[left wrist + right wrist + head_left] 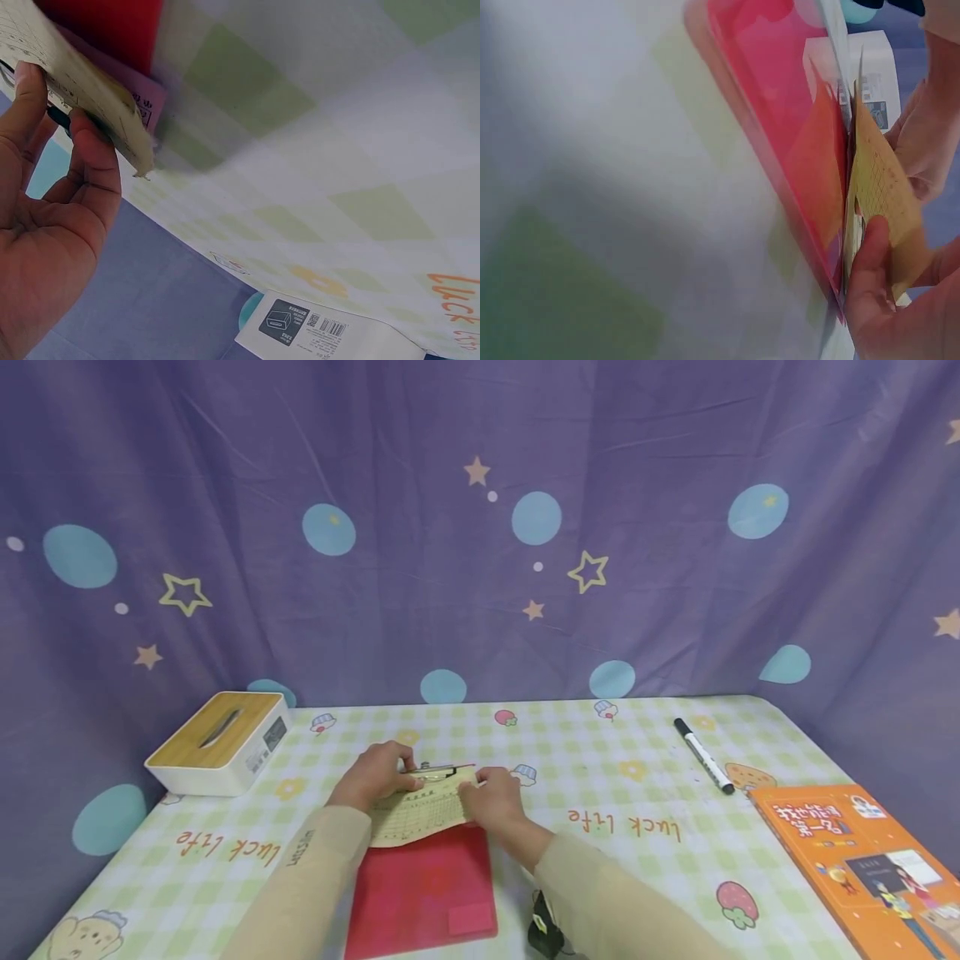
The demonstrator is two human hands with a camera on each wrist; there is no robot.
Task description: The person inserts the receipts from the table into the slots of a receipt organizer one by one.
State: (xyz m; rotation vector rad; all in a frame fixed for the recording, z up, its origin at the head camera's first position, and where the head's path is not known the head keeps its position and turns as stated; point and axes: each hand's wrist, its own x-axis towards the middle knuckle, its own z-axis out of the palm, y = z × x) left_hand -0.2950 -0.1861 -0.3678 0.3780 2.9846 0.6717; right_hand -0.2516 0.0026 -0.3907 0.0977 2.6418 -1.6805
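A red clipboard (427, 889) lies at the middle front of the table, with a metal clip (435, 773) across its far end. A yellowish printed sheet (420, 815) bends up from the board below the clip. My left hand (378, 774) pinches the clip's left end between thumb and fingers; the left wrist view shows the clip's black end (58, 117) there. My right hand (495, 797) pinches the sheet's right edge. In the right wrist view, the right thumb (872, 247) presses on the lifted paper (889, 195).
A white tissue box (217, 743) with a wooden top stands at the back left. A marker pen (703, 756) lies at the back right, and an orange book (832, 852) at the right edge. Small dark gear (544, 928) sits by my right sleeve. A purple curtain (480, 543) hangs behind the table.
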